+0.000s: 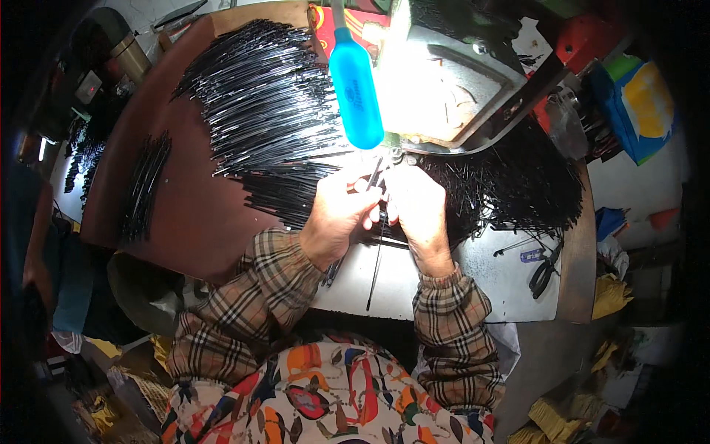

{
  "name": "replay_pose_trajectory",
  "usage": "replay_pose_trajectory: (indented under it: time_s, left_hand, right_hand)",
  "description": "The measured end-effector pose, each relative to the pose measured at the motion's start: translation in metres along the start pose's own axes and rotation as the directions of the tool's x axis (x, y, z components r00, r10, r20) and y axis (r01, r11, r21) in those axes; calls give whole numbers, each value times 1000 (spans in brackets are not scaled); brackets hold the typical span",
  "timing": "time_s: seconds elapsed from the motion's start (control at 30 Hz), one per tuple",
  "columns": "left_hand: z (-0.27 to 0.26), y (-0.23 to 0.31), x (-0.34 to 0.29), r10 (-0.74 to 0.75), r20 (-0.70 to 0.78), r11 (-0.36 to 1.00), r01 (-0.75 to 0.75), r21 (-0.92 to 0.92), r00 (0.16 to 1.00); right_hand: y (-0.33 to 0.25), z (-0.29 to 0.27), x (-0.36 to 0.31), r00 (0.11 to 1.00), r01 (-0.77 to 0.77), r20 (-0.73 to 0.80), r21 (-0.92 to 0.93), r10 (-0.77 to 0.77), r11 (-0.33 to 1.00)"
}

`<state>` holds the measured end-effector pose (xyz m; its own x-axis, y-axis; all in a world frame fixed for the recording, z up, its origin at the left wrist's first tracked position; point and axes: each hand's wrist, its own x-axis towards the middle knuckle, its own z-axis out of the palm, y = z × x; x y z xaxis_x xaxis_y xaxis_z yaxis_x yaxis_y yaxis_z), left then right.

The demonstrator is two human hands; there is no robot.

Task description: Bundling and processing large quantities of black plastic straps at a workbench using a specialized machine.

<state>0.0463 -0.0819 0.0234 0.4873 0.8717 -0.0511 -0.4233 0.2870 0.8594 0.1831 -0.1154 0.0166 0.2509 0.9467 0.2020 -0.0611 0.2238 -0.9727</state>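
My left hand [334, 214] is closed, thumb and fingers pinching slim black rods that look like metal ribs; one rod end [376, 175] sticks up past the thumb. Right beside it, my right hand [418, 206] is closed too, its fingertips pressed together at a black rod [375, 274] that slants down between the hands over the pale tabletop. What exactly the right fingers grip is partly hidden. Both hands are just below the front of a brightly lit machine [458, 89], close to a small metal fitting [397, 155] on it.
A large heap of black rods [266, 96] lies behind my left hand, another tangled heap [510, 185] to the right. A small bundle [148, 185] rests on the brown board [185, 207]. Black-handled pliers [544, 275] lie at right. A blue tube-shaped object [356, 92] hangs above my hands.
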Motion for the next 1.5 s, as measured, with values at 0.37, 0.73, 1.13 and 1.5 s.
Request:
replay_pose_trajectory:
  time_s: [0.37, 0.73, 1.13, 1.5]
  left_hand:
    - [9, -1, 6, 67, -11, 998, -67, -4, 998]
    - [6, -4, 20, 83, 44, 995, -81, -54, 996]
    - [12, 5, 15, 92, 38, 987, -86, -135, 995]
    - [-6, 31, -45, -272, -43, 960, 274, 63, 961]
  right_hand:
    - [8, -7, 7, 996, 68, 56, 131, -76, 989]
    - [15, -9, 20, 999, 28, 12, 261, -32, 965]
    - [16, -10, 21, 991, -56, 136, 374, 6, 926]
    - [11, -12, 22, 994, -103, 65, 348, 85, 932]
